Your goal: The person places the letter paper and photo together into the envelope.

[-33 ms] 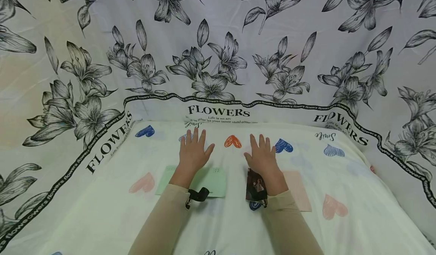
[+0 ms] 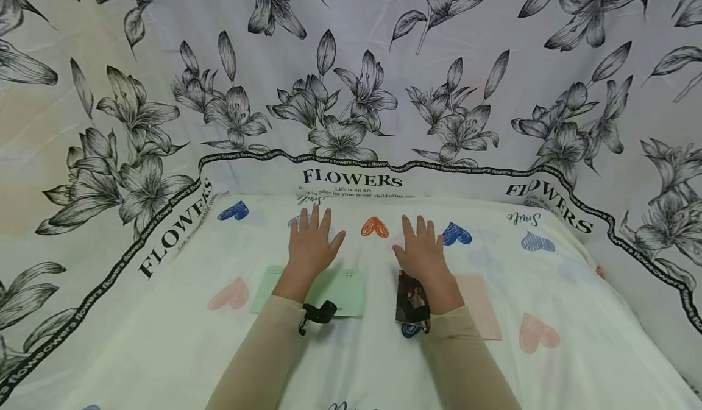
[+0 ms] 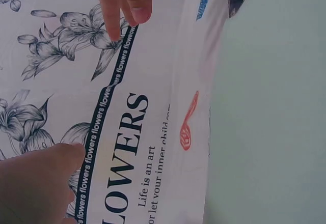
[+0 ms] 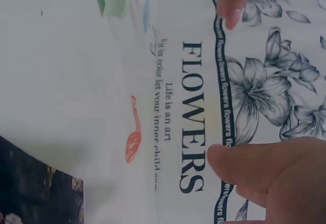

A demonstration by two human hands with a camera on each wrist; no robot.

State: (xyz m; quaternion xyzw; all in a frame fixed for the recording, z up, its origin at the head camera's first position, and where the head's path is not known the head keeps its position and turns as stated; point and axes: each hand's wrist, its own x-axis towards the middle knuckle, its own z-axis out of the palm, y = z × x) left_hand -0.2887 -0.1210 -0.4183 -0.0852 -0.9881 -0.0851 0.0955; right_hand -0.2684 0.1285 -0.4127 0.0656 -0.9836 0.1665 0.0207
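In the head view my left hand (image 2: 311,248) is held palm down, fingers straight and spread, holding nothing. Its wrist overlaps a light green envelope-like paper (image 2: 342,294), which fills the right side of the left wrist view. My right hand (image 2: 425,251) is likewise spread with straight fingers and nothing in them. Below it, partly covered by the wrist, lies a dark printed picture card (image 2: 411,297); its corner (image 4: 41,188) shows in the right wrist view. A pale pink paper (image 2: 479,306) lies just right of that wrist, its left part hidden.
A white cloth (image 2: 181,337) printed with hearts covers the surface under the papers. Behind it and along both sides hangs a flower-printed fabric (image 2: 362,8) with a black lettered band. A black strap end (image 2: 320,312) sticks out from my left wrist.
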